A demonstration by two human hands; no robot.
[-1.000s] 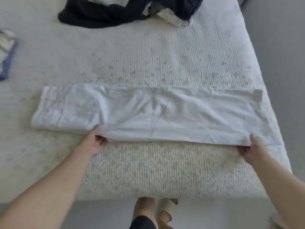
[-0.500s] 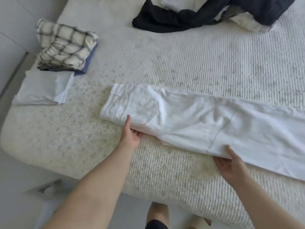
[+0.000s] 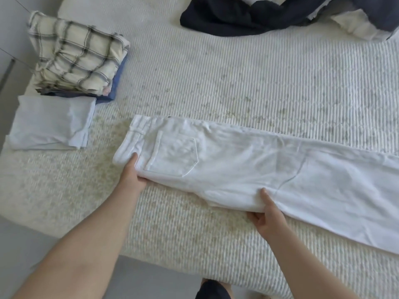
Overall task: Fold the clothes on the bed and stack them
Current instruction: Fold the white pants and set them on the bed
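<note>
White trousers (image 3: 248, 167) lie folded lengthwise across the near part of the bed (image 3: 216, 83), waistband at the left, back pocket facing up, legs running off to the right edge of view. The left hand (image 3: 131, 178) grips the near edge at the waistband end, thumb lying on top of the fabric and the other fingers tucked underneath. The right hand (image 3: 267, 214) holds the near edge further right, about where the seat meets the legs, thumb pressed on top and fingers curled below the cloth. Over at the far left, a checked folded garment (image 3: 75, 57) tops a stack, with a blue folded piece (image 3: 117, 83) peeking out beneath it. Just in front of that stack sits a pale blue folded garment (image 3: 51, 124). At the far side, a dark navy heap (image 3: 248, 16) lies unfolded, with cream fabric (image 3: 354, 26) mixed in at the right.
</note>
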